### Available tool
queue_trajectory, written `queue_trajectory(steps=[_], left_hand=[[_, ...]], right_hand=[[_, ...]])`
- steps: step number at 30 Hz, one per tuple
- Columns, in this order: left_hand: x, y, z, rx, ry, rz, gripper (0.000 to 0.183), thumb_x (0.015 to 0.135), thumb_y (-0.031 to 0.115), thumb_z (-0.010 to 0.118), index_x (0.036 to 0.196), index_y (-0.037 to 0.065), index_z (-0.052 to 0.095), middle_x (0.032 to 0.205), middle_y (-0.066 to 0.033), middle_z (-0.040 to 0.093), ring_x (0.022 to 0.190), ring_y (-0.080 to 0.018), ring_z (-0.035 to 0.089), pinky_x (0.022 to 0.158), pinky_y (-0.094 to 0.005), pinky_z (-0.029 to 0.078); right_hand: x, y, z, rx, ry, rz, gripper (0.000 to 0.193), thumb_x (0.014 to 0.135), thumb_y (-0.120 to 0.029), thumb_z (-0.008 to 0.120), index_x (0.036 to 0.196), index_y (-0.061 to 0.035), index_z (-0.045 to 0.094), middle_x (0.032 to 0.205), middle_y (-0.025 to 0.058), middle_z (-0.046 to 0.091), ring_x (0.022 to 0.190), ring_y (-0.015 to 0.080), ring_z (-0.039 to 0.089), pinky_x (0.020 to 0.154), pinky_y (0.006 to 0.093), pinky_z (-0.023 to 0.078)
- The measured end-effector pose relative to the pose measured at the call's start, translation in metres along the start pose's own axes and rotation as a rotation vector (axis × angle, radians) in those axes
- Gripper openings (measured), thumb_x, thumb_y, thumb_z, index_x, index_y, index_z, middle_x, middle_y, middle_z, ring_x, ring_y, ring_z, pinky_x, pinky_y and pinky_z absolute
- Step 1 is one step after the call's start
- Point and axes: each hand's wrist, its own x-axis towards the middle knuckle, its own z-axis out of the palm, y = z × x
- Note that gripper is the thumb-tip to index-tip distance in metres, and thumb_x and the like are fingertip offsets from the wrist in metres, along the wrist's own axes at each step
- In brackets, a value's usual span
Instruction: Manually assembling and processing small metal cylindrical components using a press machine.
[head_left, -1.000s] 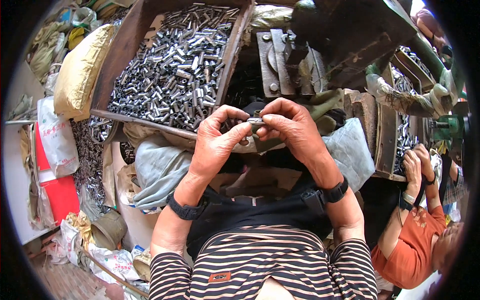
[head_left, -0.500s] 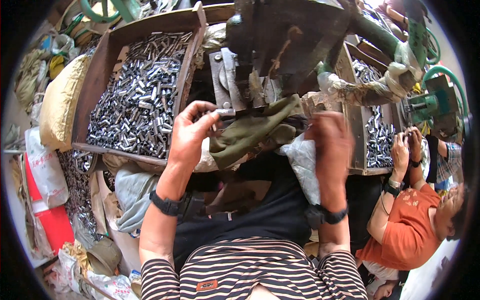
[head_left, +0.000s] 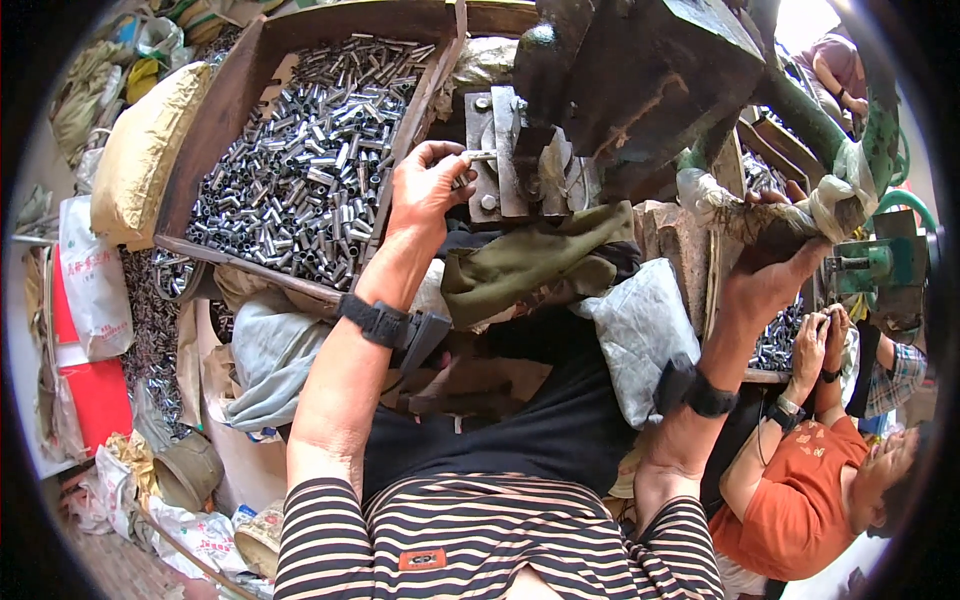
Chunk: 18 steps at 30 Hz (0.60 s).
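My left hand is closed in a pinch on a small shiny metal tube. The tube's far end meets the upright steel block bolted to the dark hand press. Over on the right, my right hand is wrapped round the press's lever, whose grip is bound in whitish plastic. Part of the lever is hidden by the fingers. An olive cloth lies just below the block, between my hands.
A wooden tray heaped with metal tubes stands left of the press. A pale padded bag rests near my right forearm. At the right, a person in an orange shirt works at a similar green press.
My left hand has brought the metal tube up to the steel block. My right hand has swung right and upward and now grips the lever. The whole view has also shifted.
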Motion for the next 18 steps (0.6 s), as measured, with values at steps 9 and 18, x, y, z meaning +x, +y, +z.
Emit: queue_trajectory(steps=[9,18], left_hand=[[0.028,-0.005,0.015,-0.042,-0.010,0.054,0.014,0.085,0.007,0.062,0.098,0.006,0.058,0.089,-0.0030,0.061,0.078,-0.0133,0.063,0.065,-0.0264,0.055],[0.050,-0.007,0.032,0.074,-0.043,-0.041,0.011,0.084,0.012,0.063,0.092,0.005,0.059,0.084,-0.0023,0.062,0.074,-0.0125,0.062,0.063,-0.0271,0.052]], right_hand=[[0.044,-0.055,0.002,-0.292,-0.129,0.061,0.039,0.091,-0.026,0.057,0.120,0.0004,0.052,0.088,0.0094,0.061,0.075,0.0154,0.059,0.066,0.0259,0.048],[0.064,-0.072,0.012,-0.540,-0.131,0.036,0.032,0.086,-0.015,0.062,0.113,0.0007,0.060,0.087,0.0047,0.060,0.066,0.0087,0.057,0.055,0.0188,0.044]])
